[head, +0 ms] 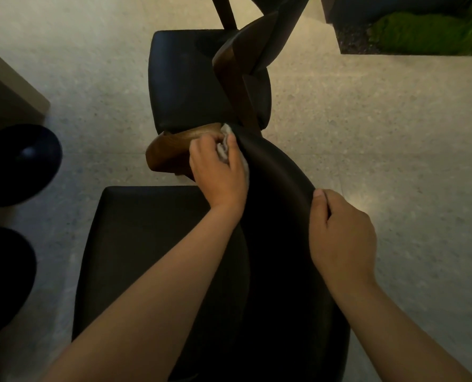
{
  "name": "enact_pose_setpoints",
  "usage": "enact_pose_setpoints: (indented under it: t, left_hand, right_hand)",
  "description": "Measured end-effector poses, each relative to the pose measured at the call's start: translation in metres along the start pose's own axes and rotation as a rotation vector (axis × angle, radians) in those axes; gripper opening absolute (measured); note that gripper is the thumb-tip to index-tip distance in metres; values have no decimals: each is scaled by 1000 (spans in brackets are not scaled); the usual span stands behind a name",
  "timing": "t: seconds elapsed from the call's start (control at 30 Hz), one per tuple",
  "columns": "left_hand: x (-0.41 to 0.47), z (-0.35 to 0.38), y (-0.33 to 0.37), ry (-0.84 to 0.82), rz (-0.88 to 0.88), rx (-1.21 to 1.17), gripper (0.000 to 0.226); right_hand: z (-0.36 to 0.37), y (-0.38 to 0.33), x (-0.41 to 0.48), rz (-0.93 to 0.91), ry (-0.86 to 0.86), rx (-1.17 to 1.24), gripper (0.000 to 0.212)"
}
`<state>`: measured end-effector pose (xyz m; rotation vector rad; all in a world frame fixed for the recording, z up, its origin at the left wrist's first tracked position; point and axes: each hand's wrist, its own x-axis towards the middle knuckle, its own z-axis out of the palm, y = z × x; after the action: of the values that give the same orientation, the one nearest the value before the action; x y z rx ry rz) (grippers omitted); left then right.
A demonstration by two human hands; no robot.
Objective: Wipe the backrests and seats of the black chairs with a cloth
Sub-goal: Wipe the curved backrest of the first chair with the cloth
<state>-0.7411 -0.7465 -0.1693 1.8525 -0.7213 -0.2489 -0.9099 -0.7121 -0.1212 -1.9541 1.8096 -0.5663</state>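
I look straight down on a black chair. Its curved black backrest (279, 188) runs down the middle and its seat (135, 244) lies to the left. My left hand (218, 172) is closed around a crumpled white cloth (223, 146) and presses it against the far end of the backrest, beside the brown wooden armrest (168, 153). My right hand (342, 235) grips the backrest's top edge on the right. A second black chair seat (185, 78) stands beyond, with its wooden back frame (237, 67).
Pale speckled floor (394, 133) surrounds the chairs. Two dark round objects (17, 164) sit at the left edge, near a beige block (6, 97). A dark planter with green moss (422, 31) occupies the top right corner.
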Motion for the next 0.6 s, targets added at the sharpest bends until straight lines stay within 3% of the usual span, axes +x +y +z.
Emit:
enact_pose_setpoints:
  t: [0.23,0.37,0.6]
  left_hand:
    - [-12,1,-22,-30,-32,74,25]
    - [-13,-1,-22,-50,-52,94,15]
    - [-15,-7,-22,-149,-154,-6,11]
  right_hand:
    - [3,1,1,-13,20,-11,36]
    - [3,1,-1,-12,15,-7,37]
    - [1,-2,-1,4,3,-26,36]
